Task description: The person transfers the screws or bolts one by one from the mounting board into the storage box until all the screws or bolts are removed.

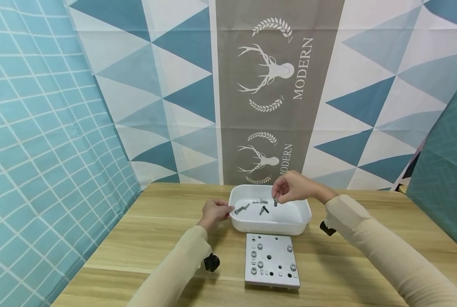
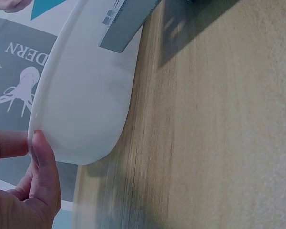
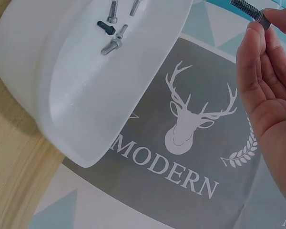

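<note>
My right hand point(image 1: 295, 186) is held above the right part of a white plastic tub point(image 1: 267, 228). Between thumb and fingertips it pinches a threaded metal bolt point(image 3: 248, 9), its shank pointing away from the fingers in the right wrist view. At the tub's left end, my left hand point(image 1: 215, 211) grips the rim, thumb and fingers on either side of the wall in the left wrist view. Several loose silver screws point(image 1: 239, 210) lie on the tub's floor, along with a black screw point(image 3: 106, 27). In front of the tub lies a silver metal plate point(image 1: 278, 251) with holes and several socket-head bolts seated in it.
The wooden table point(image 1: 167, 221) runs up to a patterned curtain point(image 1: 190, 106) at the back. Blue tiled cloth point(image 1: 40, 128) borders the left and a teal cloth point(image 1: 443, 170) the right. A black wrist device point(image 1: 212, 262) hangs under the left sleeve.
</note>
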